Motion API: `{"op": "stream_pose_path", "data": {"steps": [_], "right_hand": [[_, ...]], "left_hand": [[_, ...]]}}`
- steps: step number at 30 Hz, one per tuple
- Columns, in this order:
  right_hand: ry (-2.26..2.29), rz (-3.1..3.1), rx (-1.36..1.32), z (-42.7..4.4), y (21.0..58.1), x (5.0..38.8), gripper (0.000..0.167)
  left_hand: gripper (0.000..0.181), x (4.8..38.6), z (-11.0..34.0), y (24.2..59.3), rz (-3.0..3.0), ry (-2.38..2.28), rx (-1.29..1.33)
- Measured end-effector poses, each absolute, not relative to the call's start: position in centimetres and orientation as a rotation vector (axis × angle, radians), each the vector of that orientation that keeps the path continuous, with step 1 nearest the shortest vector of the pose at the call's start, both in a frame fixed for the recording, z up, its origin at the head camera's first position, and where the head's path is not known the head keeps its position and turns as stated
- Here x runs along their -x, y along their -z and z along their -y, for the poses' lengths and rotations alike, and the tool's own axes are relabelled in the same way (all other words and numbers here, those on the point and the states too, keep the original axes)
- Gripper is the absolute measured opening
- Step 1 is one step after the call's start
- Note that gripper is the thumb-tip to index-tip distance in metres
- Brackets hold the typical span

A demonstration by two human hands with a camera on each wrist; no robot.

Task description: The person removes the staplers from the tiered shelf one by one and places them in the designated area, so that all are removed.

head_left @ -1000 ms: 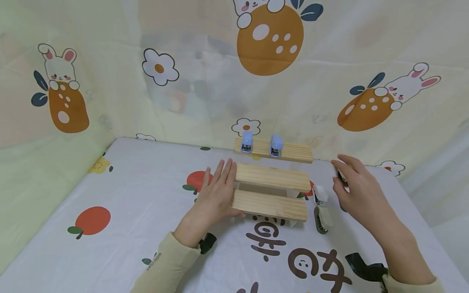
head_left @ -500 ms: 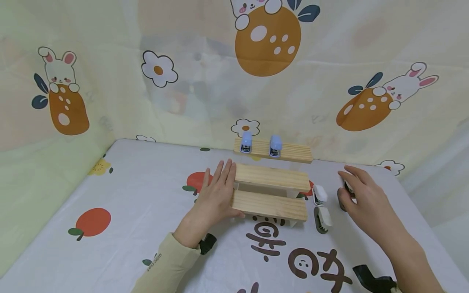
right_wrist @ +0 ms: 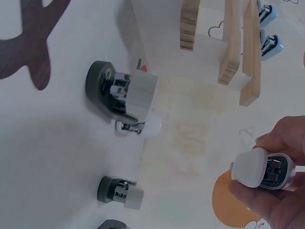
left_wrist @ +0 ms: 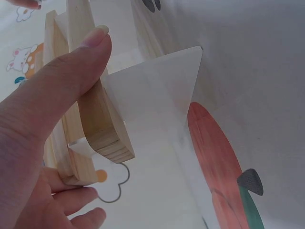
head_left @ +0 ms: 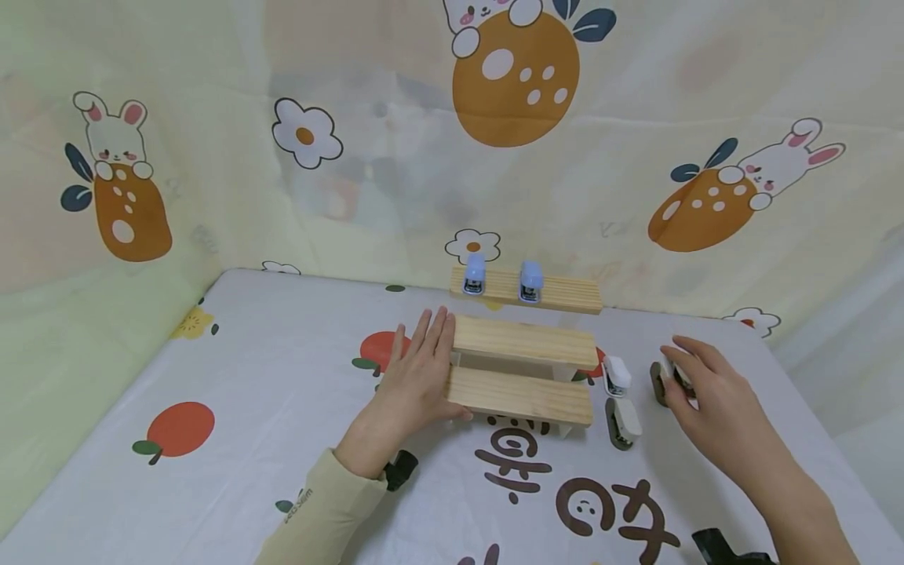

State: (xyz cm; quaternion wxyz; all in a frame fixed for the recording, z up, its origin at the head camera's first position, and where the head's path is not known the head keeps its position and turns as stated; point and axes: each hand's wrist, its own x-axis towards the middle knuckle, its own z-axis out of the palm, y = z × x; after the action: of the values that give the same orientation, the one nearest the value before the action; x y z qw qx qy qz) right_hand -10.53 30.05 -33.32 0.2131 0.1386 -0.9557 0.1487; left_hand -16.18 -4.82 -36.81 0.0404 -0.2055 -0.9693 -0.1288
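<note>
My left hand (head_left: pixel 417 377) lies with straight fingers along the left end of a stepped wooden rack (head_left: pixel 519 396). Its thumb (left_wrist: pixel 71 78) presses on the front plank in the left wrist view. My right hand (head_left: pixel 720 404) pinches a small white mini stapler (right_wrist: pixel 252 168) between thumb and fingers, lifted off the table in the right wrist view. Beside that hand sits a dark-based stapler (head_left: pixel 658 383). A white stapler (head_left: pixel 617 377) and a grey-and-white one (head_left: pixel 624 424) rest right of the rack. Two blue staplers (head_left: pixel 475 276) stand on the rack's rear plank (head_left: pixel 572 294).
Whitish, see-through side supports (left_wrist: pixel 152 86) hold up the planks. A patterned tablecloth (head_left: pixel 247 486) covers the table, and a printed curtain (head_left: pixel 395 196) hangs right behind the rack. A black wrist mount (head_left: pixel 727 547) shows near the right wrist.
My right hand has moved right and closer to me, carrying the white stapler and uncovering the dark-based stapler beside it. The left hand and the rack stay put.
</note>
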Motion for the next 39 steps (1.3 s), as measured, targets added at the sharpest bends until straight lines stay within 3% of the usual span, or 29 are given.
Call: {"op": "stream_pose_path", "data": {"steps": [29,39], "right_hand": [[-0.361,2.787,-0.342,-32.5,37.3,9.2,0.045],[-0.367,2.907,-0.311,-32.7,38.1,9.1,0.055]], "left_hand": [[0.137,16.2,4.9,36.9,2.98,0.403,0.625],[0.137,16.2,4.9,36.8,2.966,0.406,0.631]]}}
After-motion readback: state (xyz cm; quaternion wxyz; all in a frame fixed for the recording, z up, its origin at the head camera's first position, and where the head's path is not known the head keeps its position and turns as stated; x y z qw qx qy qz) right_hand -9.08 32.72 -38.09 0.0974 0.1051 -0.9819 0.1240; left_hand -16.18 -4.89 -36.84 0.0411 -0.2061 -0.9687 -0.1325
